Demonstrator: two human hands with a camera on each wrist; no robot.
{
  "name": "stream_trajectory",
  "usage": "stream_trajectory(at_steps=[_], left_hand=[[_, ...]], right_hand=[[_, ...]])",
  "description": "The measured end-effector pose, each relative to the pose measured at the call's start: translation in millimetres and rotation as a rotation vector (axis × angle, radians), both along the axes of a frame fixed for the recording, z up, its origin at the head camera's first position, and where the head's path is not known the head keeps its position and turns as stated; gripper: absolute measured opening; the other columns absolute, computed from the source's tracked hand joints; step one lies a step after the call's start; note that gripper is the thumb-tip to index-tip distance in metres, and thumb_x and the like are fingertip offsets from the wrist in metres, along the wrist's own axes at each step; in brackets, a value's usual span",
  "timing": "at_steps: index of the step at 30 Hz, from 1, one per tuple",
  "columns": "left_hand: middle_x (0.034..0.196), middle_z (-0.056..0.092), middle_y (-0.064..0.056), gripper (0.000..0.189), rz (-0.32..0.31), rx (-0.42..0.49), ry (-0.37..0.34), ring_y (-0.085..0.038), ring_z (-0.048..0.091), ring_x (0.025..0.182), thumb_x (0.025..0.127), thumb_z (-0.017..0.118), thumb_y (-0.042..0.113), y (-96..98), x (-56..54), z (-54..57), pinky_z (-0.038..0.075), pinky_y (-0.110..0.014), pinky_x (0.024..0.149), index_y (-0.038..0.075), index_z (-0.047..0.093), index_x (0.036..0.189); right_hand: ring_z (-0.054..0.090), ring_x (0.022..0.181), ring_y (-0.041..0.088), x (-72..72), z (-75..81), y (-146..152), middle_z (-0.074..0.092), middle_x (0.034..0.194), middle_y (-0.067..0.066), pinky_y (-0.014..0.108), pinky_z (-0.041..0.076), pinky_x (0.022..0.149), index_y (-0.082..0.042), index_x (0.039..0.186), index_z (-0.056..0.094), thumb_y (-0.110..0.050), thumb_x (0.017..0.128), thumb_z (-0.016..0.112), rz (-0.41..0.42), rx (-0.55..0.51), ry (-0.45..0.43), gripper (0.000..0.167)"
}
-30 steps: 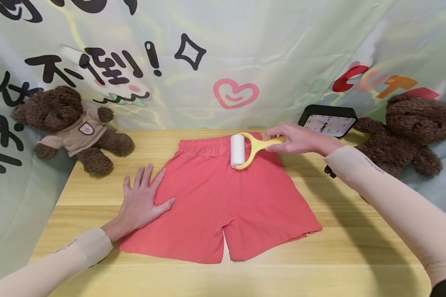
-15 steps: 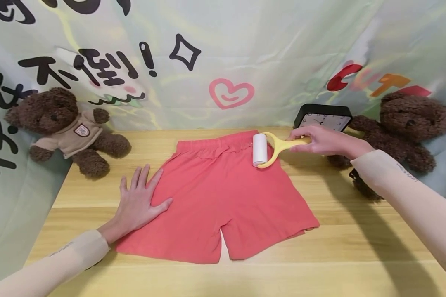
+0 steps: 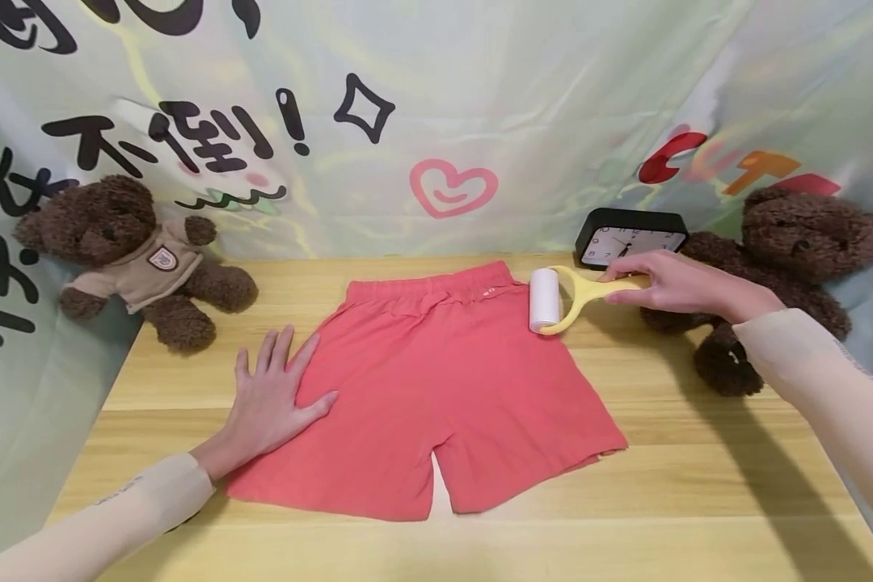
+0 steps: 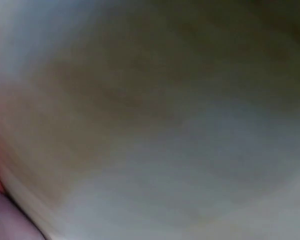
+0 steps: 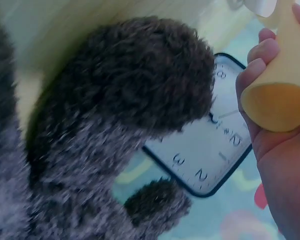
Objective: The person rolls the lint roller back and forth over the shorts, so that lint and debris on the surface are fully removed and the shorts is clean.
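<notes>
- Head view, left: the left grip (image 3: 265, 412) lies spread, its thumb resting on the left side of the shorts (image 3: 429, 388). The shorts lie flat on the table (image 3: 698, 485), extending from beneath this grip toward the right grip (image 3: 669, 283). A clothed bear (image 3: 153, 267) sits beyond and left of the left grip.
- Head view, right: the right grip pinches the handle of the yellow roller (image 3: 589, 293). The white cylinder, left of that grip, is at the waistband's right end; contact cannot be told. The clock (image 3: 629, 236) stands just behind the grip, the second bear (image 3: 807, 242) to its right.
- Left wrist view: blurred; the left grip's pose cannot be told here.
- Right wrist view: fingers curl round the handle; beside the right grip, a bear limb partly covers the clock.
</notes>
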State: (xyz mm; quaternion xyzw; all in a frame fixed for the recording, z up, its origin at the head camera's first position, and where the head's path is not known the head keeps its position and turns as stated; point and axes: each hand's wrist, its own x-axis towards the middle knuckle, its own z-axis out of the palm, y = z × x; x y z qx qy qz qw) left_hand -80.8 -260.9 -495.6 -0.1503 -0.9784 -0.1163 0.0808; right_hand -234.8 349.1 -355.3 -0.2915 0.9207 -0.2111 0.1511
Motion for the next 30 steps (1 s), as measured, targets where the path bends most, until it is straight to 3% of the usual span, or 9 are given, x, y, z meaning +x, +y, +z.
stream_trajectory(at_steps=[5,10,18,22,30], left_hand=[[0.170,0.028,-0.029,0.097,0.000,0.004,-0.004,-0.051,0.021,0.157,0.093,0.068,0.065,-0.3,0.4,-0.5,0.011,-0.084,0.113,0.015,0.039,0.171],[0.170,0.029,-0.029,0.097,-0.009,0.006,-0.010,-0.052,0.022,0.157,0.093,0.070,0.064,-0.8,-0.7,2.3,0.012,-0.085,0.112,0.016,0.039,0.171],[0.172,0.026,-0.028,0.098,-0.041,0.030,-0.060,-0.051,0.020,0.158,0.095,0.070,0.064,-4.6,0.8,8.8,0.011,-0.084,0.113,0.017,0.033,0.173],[0.172,0.027,-0.028,0.101,-0.060,0.045,-0.032,-0.052,0.022,0.158,0.094,0.071,0.064,-12.0,11.4,4.2,0.012,-0.083,0.114,0.018,0.030,0.174],[0.170,0.032,-0.026,0.105,-0.058,0.056,0.014,-0.051,0.025,0.156,0.090,0.074,0.064,-27.1,42.8,-0.8,0.014,-0.082,0.113,0.019,0.031,0.174]], right_hand=[[0.052,0.073,0.010,11.1,2.5,15.0,0.062,0.084,-0.008,0.032,0.043,0.070,-0.023,0.117,0.077,-0.025,0.103,0.079,-0.018,0.028,0.048,0.014],[0.050,0.067,0.012,27.3,9.7,30.2,0.061,0.081,-0.005,0.031,0.042,0.064,-0.027,0.117,0.077,-0.028,0.103,0.080,-0.115,0.029,0.070,0.014],[0.054,0.080,0.014,46.8,6.3,43.7,0.066,0.104,-0.001,0.029,0.042,0.067,-0.028,0.118,0.077,-0.025,0.101,0.082,-0.216,-0.051,0.117,0.018],[0.054,0.087,0.014,52.3,1.9,35.2,0.067,0.105,-0.002,0.025,0.043,0.071,-0.029,0.114,0.078,-0.023,0.100,0.083,-0.235,-0.107,0.119,0.016],[0.058,0.083,0.016,55.3,-3.0,9.1,0.073,0.104,-0.002,0.025,0.047,0.070,-0.026,0.115,0.081,-0.020,0.099,0.084,-0.227,-0.191,0.108,0.017]])
